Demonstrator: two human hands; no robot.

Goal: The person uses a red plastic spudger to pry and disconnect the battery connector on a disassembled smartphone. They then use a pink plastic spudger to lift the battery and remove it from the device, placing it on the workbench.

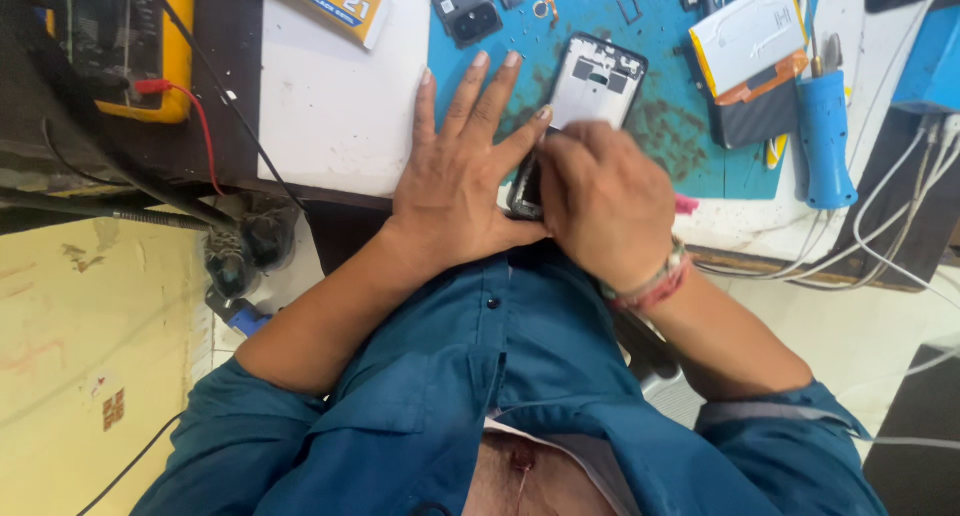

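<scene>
We look down on a white tabletop (330, 106) with a teal work mat (690, 126) laid over its right part, stained dark in patches. Our blue shirt (500, 396) fills the lower frame, both forearms coming up from it.

On the mat lies the opened phone frame (590, 86), black-rimmed with a pale inner plate. Its long axis runs from our body away toward the far edge of the tabletop, leaning slightly right at the far end. The near end is hidden under our hands; the far end is bare.

Our left hand (460, 176) lies flat with fingers spread, palm on the white tabletop at the mat's edge, its thumb side pressed against the frame's left edge. Our right hand (605, 201), a band at its wrist, is curled over the frame's near end, fingers bunched together and pressing or pinching at the rim; what exactly they pinch we cannot tell, since the knuckles cover it. The right hand is directly on the frame and so the nearer; the left only braces it from the side.

Farther right sit a flat battery pack (745, 31) on a dark carbon-patterned plate and a blue-handled tool (825, 136). A yellow meter (140, 36) with a red lead (200, 126) sits at upper left, a yellow box (335, 1) near the top, and white cables (900, 226) trail off right.
</scene>
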